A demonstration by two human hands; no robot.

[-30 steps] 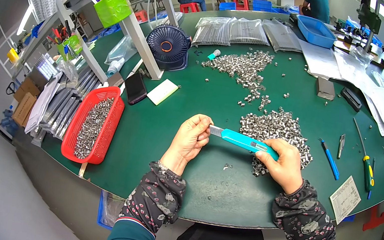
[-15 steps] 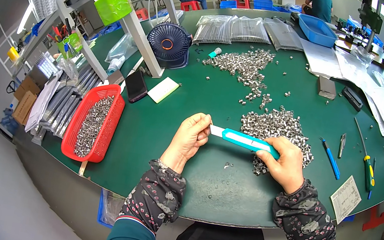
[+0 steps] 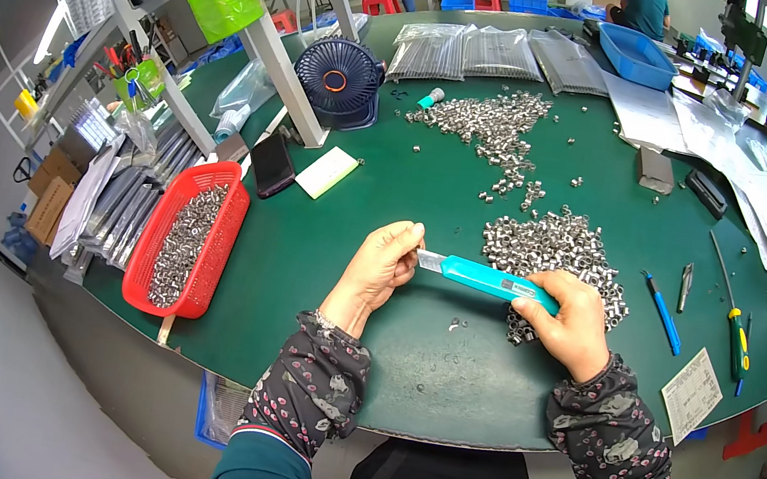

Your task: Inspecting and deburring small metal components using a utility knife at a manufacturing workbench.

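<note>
My right hand (image 3: 576, 325) is closed round the handle of a turquoise utility knife (image 3: 487, 278), held level with its bare blade pointing left. At the blade's tip, the thumb and fingers of my left hand (image 3: 379, 264) are pinched together. Whatever small piece sits between them is too hidden to make out. Just behind the knife and my right hand lies a pile of small shiny metal rings (image 3: 554, 248). A few tiny scraps (image 3: 456, 325) rest on the green table (image 3: 447, 403) below the blade.
More metal rings (image 3: 493, 131) spread farther back. At left stand a red basket (image 3: 216, 257) of small metal parts, a phone (image 3: 272, 166), a notepad (image 3: 326, 172) and a fan (image 3: 337, 82). Rightward lie a blue pen-like tool (image 3: 663, 317), a screwdriver (image 3: 738, 340) and a paper card (image 3: 692, 396).
The knife has rolled slightly in my right hand, so its side and blade face show differently. Both hands stay in nearly the same place.
</note>
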